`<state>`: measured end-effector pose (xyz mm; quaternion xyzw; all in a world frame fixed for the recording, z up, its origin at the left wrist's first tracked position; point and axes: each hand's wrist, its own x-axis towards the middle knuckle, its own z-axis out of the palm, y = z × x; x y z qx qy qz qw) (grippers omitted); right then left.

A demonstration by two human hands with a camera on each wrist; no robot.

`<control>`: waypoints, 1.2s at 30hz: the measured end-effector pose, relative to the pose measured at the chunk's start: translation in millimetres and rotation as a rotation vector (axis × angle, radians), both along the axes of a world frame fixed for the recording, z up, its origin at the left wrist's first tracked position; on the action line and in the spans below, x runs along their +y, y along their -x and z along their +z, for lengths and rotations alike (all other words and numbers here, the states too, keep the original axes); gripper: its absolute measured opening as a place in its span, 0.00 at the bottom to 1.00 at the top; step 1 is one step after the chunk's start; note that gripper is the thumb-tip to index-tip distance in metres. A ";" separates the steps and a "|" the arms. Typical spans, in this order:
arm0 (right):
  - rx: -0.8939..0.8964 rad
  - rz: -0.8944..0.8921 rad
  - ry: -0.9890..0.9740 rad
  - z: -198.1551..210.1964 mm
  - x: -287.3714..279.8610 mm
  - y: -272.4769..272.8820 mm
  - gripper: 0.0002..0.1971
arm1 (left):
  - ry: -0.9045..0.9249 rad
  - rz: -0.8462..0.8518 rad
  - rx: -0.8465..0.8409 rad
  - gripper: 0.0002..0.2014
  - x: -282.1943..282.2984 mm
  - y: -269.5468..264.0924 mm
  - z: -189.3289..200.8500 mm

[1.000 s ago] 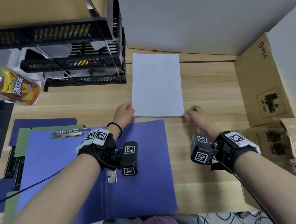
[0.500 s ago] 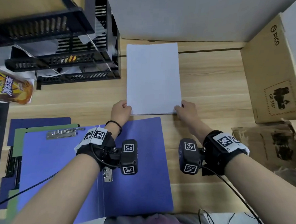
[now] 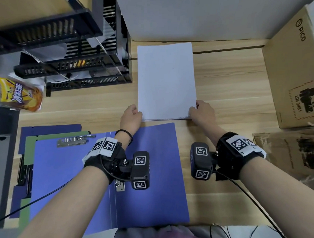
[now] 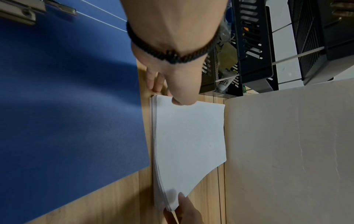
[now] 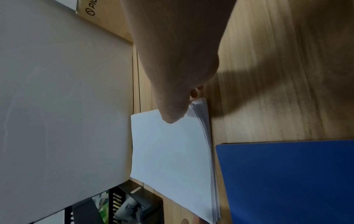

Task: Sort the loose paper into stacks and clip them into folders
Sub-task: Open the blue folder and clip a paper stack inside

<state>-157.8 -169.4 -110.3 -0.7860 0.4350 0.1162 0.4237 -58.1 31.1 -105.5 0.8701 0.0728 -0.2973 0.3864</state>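
Observation:
A stack of white paper (image 3: 166,80) lies on the wooden desk, just beyond an open blue folder (image 3: 150,181) that has a metal clip (image 3: 71,141) at its left. My left hand (image 3: 137,113) pinches the stack's near left corner, thumb on top (image 4: 184,100). My right hand (image 3: 194,109) pinches the near right corner, thumb on top (image 5: 172,118), and the sheet edges there fan slightly. In the wrist views the paper (image 4: 189,136) (image 5: 172,151) sits between the folder (image 4: 67,106) (image 5: 287,181) and a white back panel.
A black mesh tray rack (image 3: 74,62) stands at the back left, close to the paper's left edge. A cardboard box (image 3: 293,79) stands at the right, with a brown paper bag (image 3: 285,155) in front of it. A snack bag (image 3: 20,94) and more folders (image 3: 32,146) lie at the left.
My right hand has moved left from the bare desk onto the stack's near right corner and taken hold of it. My left hand stays at the near left corner.

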 end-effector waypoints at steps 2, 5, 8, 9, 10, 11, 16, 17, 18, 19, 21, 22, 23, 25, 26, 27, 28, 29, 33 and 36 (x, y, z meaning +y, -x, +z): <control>0.089 0.058 0.044 3.8 3.4 -1.1 0.18 | 0.010 0.001 0.003 0.17 1.0 1.4 1.2; 0.128 0.114 0.082 3.9 7.3 1.1 0.17 | 0.044 -0.017 0.010 0.13 1.7 3.0 1.4; 0.116 0.127 0.071 4.0 8.5 1.9 0.17 | 0.056 -0.029 0.000 0.17 -0.3 4.9 -0.3; 0.110 0.126 0.061 3.5 8.2 1.1 0.13 | 0.062 -0.024 0.000 0.16 -0.3 5.3 -0.9; 0.103 0.126 0.063 4.6 8.3 0.0 0.10 | 0.067 -0.017 0.004 0.16 -0.3 5.6 -1.0; 0.095 0.126 0.080 4.5 7.7 -1.2 0.10 | 0.069 -0.008 0.015 0.15 -0.5 6.1 -1.2; -0.094 -0.014 -0.025 4.5 7.2 -5.2 0.10 | 0.073 0.004 0.029 0.18 0.4 8.4 3.5; -0.117 -0.064 -0.136 5.0 7.5 -6.8 0.11 | 0.065 0.016 0.029 0.20 0.6 7.5 5.5; -0.131 -0.126 -0.260 6.1 8.2 -8.3 0.13 | 0.065 0.023 0.026 0.20 1.1 6.4 7.3; -0.151 -0.203 -0.384 6.9 8.7 -9.6 0.14 | 0.066 0.030 0.028 0.19 2.1 5.4 8.2; -0.193 -0.338 -0.545 13.7 8.7 -9.0 0.16 | 0.093 0.035 0.015 0.18 4.3 2.9 9.3; -0.210 -0.376 -0.567 17.2 7.2 -5.7 0.18 | 0.123 0.047 0.011 0.18 5.3 2.0 9.7; -0.229 -0.396 -0.568 20.2 5.1 -0.7 0.20 | 0.161 0.061 0.012 0.18 5.4 2.0 10.8; -0.289 -0.406 -0.574 24.0 1.8 16.7 0.22 | 0.254 0.090 0.029 0.21 3.8 4.3 15.8; -0.318 -0.400 -0.588 25.0 1.6 28.1 0.22 | 0.306 0.102 0.043 0.21 2.6 6.4 20.4; -0.344 -0.389 -0.612 25.4 2.3 41.3 0.21 | 0.358 0.107 0.064 0.21 1.1 9.3 24.4; -0.356 -0.375 -0.631 26.9 4.6 55.3 0.20 | 0.407 0.093 0.089 0.20 0.9 12.7 27.3; -0.358 -0.355 -0.641 28.2 8.6 69.2 0.18 | 0.442 0.059 0.111 0.18 1.4 16.8 30.2; -0.314 -0.291 -0.670 30.9 34.0 116.2 0.17 | 0.476 -0.066 0.128 0.19 15.0 31.6 39.9; -0.312 -0.275 -0.667 40.2 52.0 124.3 0.15 | 0.504 -0.116 0.131 0.21 36.8 40.6 44.2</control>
